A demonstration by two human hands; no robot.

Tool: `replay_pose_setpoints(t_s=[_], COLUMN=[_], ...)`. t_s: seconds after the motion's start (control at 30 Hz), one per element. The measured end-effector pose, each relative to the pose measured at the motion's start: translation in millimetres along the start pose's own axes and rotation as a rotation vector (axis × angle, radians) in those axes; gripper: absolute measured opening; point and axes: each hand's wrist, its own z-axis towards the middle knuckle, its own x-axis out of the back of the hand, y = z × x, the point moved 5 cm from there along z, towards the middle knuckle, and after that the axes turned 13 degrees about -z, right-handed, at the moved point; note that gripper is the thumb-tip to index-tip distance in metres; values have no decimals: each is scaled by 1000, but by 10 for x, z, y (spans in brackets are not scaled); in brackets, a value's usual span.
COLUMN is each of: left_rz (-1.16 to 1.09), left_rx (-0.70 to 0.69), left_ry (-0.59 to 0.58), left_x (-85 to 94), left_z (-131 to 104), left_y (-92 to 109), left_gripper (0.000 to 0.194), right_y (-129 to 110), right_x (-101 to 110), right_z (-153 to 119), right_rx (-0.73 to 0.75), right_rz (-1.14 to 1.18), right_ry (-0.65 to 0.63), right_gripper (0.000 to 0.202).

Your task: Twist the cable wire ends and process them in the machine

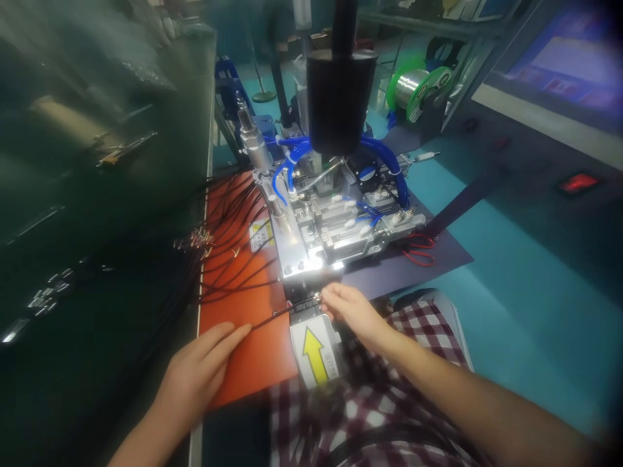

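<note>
Along the near edge of the shiny metal machine [335, 227] — just past the yellow-arrow plate [314, 353] — a thin black cable [275, 316] stretches from the left hand [195, 363], fingertips pinching it, to the right hand [351, 314], thumb and fingers together on its end. Other dark cables [238, 194] cross a flat orange mat [256, 363]; teal floor [511, 279] spreads rightward. A green-flanged spool [432, 93] carries silvery wire [409, 84].
</note>
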Motion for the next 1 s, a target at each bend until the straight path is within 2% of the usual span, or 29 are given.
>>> replay_pose_setpoints(t_s=[0.13,0.27,0.63,0.87,1.0], left_rz=[-17,-15,-23,4,-7], left_rx=[-20,-37,-34,42,70], left_ry=[39,71,50,43,56], left_x=[47,65,125,151,170], left_z=[78,125,258,500,533], left_y=[84,131,252,115,87], left_gripper=[35,34,40,38,35], right_y=[-31,68,761,1105,1330], right_x=[35,195,532,479,382], right_z=[-34,-152,-773,-933,-973], right_rx=[72,77,-102,-188,-184], right_rz=[-74,-152,-239,-258,-256], right_ry=[57,173,213,176,139], right_gripper=[35,40,47,52,51])
